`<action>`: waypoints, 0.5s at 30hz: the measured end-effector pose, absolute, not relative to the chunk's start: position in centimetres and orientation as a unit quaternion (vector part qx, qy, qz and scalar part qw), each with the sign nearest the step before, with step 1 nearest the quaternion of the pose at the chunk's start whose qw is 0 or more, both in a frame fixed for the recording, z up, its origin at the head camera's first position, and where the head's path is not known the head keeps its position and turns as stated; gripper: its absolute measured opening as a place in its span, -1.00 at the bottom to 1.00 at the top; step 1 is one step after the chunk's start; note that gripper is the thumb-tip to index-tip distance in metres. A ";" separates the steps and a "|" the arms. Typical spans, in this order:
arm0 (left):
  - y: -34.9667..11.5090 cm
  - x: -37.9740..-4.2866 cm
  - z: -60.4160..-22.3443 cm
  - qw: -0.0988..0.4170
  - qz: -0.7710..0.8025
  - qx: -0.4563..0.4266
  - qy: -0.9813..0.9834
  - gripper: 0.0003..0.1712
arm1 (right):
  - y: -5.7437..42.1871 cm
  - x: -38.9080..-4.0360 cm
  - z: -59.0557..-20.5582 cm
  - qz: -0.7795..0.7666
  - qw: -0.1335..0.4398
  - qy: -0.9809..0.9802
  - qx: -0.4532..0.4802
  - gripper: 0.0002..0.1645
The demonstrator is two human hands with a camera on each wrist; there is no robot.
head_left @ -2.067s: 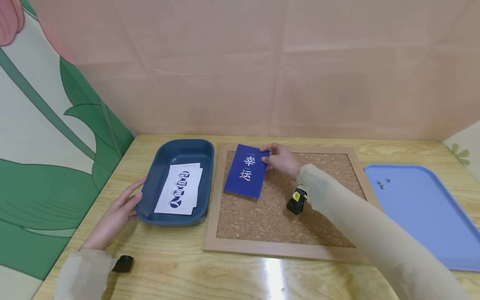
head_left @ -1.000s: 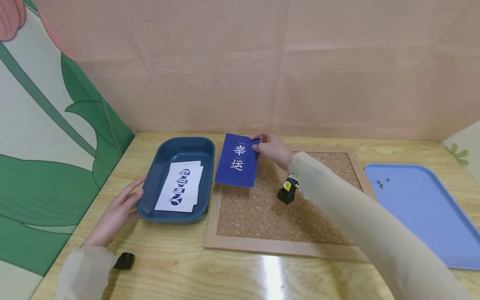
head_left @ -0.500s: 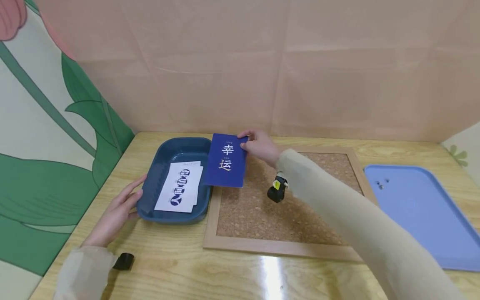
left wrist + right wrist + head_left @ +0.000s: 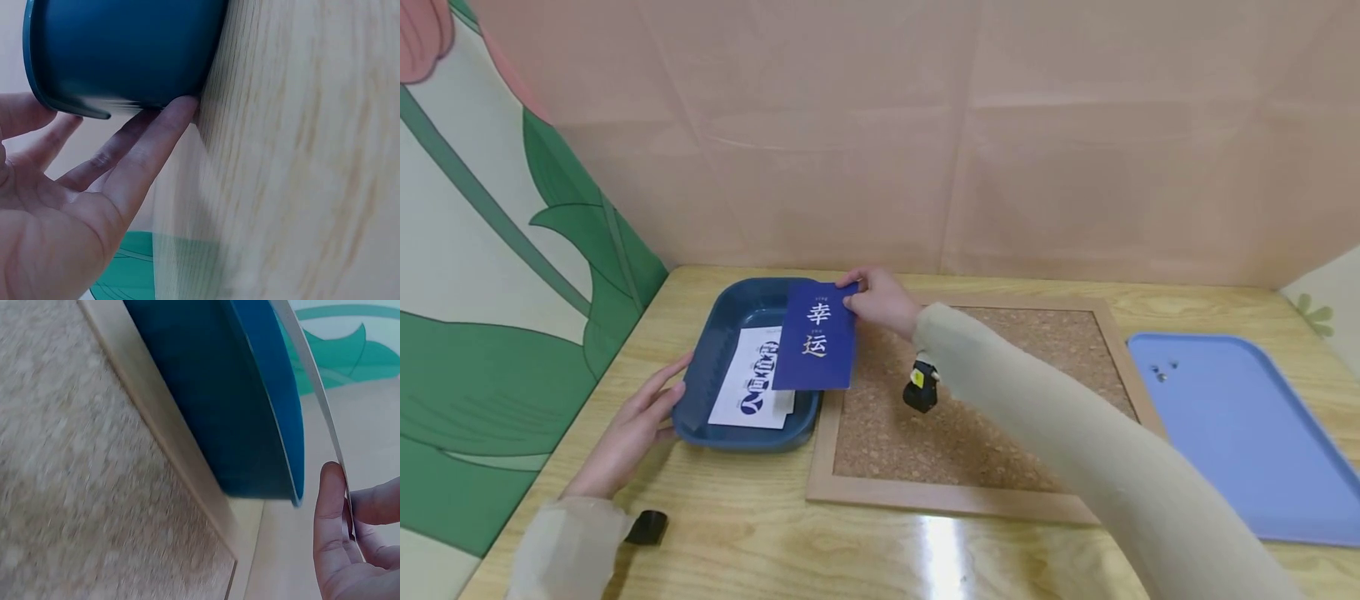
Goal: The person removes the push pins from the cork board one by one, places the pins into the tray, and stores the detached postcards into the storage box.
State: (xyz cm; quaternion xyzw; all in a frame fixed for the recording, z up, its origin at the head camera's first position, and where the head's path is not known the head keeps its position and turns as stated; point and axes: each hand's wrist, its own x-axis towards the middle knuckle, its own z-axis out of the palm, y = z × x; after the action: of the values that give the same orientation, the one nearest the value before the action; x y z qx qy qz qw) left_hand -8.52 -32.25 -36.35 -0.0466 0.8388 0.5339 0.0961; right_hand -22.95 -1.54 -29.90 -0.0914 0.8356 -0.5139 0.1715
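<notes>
My right hand point(image 4: 883, 302) pinches a blue card point(image 4: 815, 337) with white and gold Chinese characters by its upper right corner. The card hangs over the right side of a dark blue plastic basin point(image 4: 700, 396). In the right wrist view, the card point(image 4: 324, 403) appears edge-on between thumb and fingers, above the basin's rim. White printed cards point(image 4: 747, 392) lie in the basin, partly hidden by the blue card. My left hand point(image 4: 632, 433) touches the basin's left side, its fingers fairly straight along the outer wall in the left wrist view.
A cork board point(image 4: 970, 417) with a wooden frame lies to the right of the basin, under my right arm. Farther right is a light blue tray point(image 4: 1247, 442) holding several small metallic pieces point(image 4: 1162, 371). A pink-covered wall point(image 4: 955, 142) stands behind the table.
My right hand has carried the blue card leftward from above the cork board to over the basin. The left hand stays at the basin's side.
</notes>
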 end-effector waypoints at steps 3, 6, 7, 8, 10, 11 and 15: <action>-32.2 -8.5 -36.4 0.093 0.544 -0.039 0.833 -0.34 | -2.2 -22.8 -29.9 -0.507 0.171 0.839 -0.100 -0.67; -32.1 -8.5 -36.5 0.091 0.558 -0.028 0.824 -0.33 | -2.8 -22.5 -30.0 -0.492 0.163 0.848 -0.106 -0.67; -32.1 -8.5 -36.6 0.092 0.562 -0.028 0.821 -0.33 | -2.9 -22.5 -30.0 -0.490 0.162 0.850 -0.107 -0.66; -32.0 -8.5 -36.6 0.092 0.564 -0.027 0.820 -0.33 | -3.0 -22.4 -30.0 -0.488 0.160 0.851 -0.108 -0.65; -32.0 -8.5 -36.6 0.090 0.568 -0.025 0.818 -0.33 | -3.2 -22.3 -30.0 -0.486 0.159 0.852 -0.112 -0.63; -32.0 -8.5 -36.6 0.089 0.567 -0.025 0.818 -0.34 | -3.3 -22.3 -30.0 -0.486 0.159 0.852 -0.114 -0.62; -31.9 -8.5 -36.7 0.088 0.565 -0.029 0.820 -0.34 | -3.8 -22.3 -29.9 -0.483 0.170 0.851 -0.117 -0.58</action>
State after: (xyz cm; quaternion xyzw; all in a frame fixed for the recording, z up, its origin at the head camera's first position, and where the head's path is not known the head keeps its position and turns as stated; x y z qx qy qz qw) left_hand -8.51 -31.93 -36.67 -0.0294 0.8201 0.5646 0.0881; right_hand -22.27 -3.85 -29.95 -0.1172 0.8510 -0.4829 0.1702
